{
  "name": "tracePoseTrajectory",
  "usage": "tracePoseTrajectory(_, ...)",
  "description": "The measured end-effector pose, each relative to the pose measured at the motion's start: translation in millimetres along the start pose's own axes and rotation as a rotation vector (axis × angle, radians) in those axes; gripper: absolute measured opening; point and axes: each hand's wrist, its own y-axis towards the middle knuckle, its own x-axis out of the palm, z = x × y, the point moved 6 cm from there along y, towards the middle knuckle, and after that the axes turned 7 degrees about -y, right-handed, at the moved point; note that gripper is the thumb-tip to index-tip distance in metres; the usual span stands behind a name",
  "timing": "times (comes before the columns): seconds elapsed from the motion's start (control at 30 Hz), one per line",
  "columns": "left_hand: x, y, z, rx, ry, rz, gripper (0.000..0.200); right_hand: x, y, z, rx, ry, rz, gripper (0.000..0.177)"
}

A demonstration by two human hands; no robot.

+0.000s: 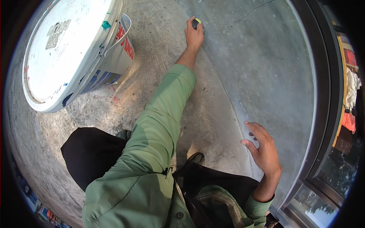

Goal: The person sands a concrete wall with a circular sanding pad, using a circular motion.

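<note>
My left hand (194,37), at the end of an outstretched green-sleeved arm, is wrapped round a black and yellow tape measure (195,24). It is low against the edge where the rough concrete floor (156,49) meets a smooth grey cement surface (266,72). I cannot make out whether any blade is drawn out along that edge. Closer to my body, my right hand (264,150) is over the cement surface by the same edge. Its thumb and fingers are apart and slightly curled, and nothing shows between them.
A large white paint bucket (64,49) with a stained lid and wire handle (121,38) stands at the left. A thin crack (251,13) crosses the cement surface. Dark window framing (330,76) borders the right side. My dark-trousered knees (93,154) are bent below me.
</note>
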Motion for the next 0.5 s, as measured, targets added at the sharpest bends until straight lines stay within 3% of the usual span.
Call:
tracePoseTrajectory(0.27,19,-103,8,0.236,-0.025,-0.041,0.056,0,21,-11,-0.060,0.014,-0.013,0.058)
tracePoseTrajectory(0.37,16,-82,15,0.092,-0.040,0.009,0.053,2,26,-11,-0.093,0.005,-0.010,0.058)
tracePoseTrajectory(0.5,0,-5,22,0.144,-0.010,0.073,0.053,3,23,-5,-0.054,0.022,-0.013,0.058)
